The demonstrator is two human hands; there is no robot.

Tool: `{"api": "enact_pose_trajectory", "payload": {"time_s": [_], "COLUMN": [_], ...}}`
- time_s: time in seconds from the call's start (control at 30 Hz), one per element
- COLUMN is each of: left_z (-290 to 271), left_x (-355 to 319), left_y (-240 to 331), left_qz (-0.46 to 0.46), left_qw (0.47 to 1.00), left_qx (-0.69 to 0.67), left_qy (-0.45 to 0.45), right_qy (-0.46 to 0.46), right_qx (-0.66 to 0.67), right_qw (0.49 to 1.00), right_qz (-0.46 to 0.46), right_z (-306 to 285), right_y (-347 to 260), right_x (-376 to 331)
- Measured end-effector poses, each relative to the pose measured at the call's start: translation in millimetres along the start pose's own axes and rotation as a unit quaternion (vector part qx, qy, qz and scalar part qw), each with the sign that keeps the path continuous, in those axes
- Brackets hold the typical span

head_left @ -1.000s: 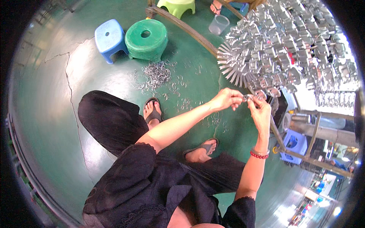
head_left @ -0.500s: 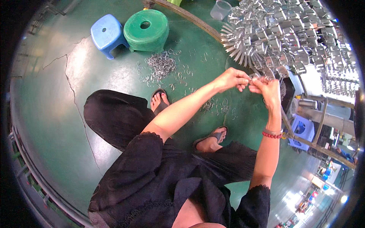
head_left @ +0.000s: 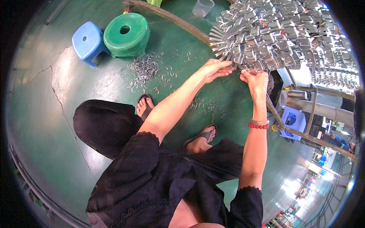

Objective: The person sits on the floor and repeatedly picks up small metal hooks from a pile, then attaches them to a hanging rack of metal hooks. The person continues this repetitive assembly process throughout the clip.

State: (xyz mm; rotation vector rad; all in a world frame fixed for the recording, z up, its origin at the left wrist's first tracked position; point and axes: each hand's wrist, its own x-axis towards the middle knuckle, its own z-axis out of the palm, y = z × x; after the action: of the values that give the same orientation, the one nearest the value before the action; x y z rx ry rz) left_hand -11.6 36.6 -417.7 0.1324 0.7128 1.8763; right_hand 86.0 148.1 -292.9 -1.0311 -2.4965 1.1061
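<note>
A dense mass of shiny bent metal pieces (head_left: 277, 40) hangs in overlapping rows at the upper right, with thin flat prongs fanning out along its left side. My left hand (head_left: 215, 71) is at the lower left edge of this mass, thumb and fingertips pressed together; whatever is between them is too small to make out. To its right, my right hand (head_left: 257, 84) has its fingers closed on one of the lowest metal pieces (head_left: 249, 67), its fingertips partly hidden. A gap separates the two hands.
Small curved metal bits (head_left: 143, 69) lie in a pile and scattered over the green floor (head_left: 64, 117). A green stool (head_left: 131, 38) and a blue stool (head_left: 85, 41) stand at the upper left. Wooden bars (head_left: 178, 24) frame the hanging mass. A purple-blue stool (head_left: 294, 121) stands at right.
The view has shifted, so the stools and floor pile sit further left. My hands, close together before, are now further apart, the right one up against the row's lower edge.
</note>
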Motion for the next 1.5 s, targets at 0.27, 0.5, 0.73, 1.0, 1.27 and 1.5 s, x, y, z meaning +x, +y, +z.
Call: {"api": "enact_pose_trajectory", "payload": {"time_s": [0.27,0.5,0.73,1.0,1.27,1.5], "left_z": [16,15,18,19,14,17], "left_x": [9,7,0,-8,-8,-16], "left_y": [3,0,-2,-3,-4,3], "left_qz": [-0.03,-0.032,-0.039,-0.05,-0.009,-0.039], "left_qw": [0.996,0.998,0.998,0.997,1.0,0.999], "left_qx": [0.062,0.016,-0.021,-0.044,-0.016,0.021], "left_qy": [0.05,0.045,0.039,0.037,0.013,0.028], "right_qy": [0.035,0.041,0.052,0.052,0.053,0.08], "right_qx": [-0.035,-0.034,-0.047,-0.015,0.002,0.038], "right_qw": [0.999,0.998,0.996,0.998,0.998,0.996], "right_qz": [0.004,0.028,0.05,0.044,0.029,-0.026], "right_z": [0,6,8,14,15,16], "right_y": [12,-6,-5,-3,-7,-3], "right_x": [7,-2,-3,-7,-18,-39]}}
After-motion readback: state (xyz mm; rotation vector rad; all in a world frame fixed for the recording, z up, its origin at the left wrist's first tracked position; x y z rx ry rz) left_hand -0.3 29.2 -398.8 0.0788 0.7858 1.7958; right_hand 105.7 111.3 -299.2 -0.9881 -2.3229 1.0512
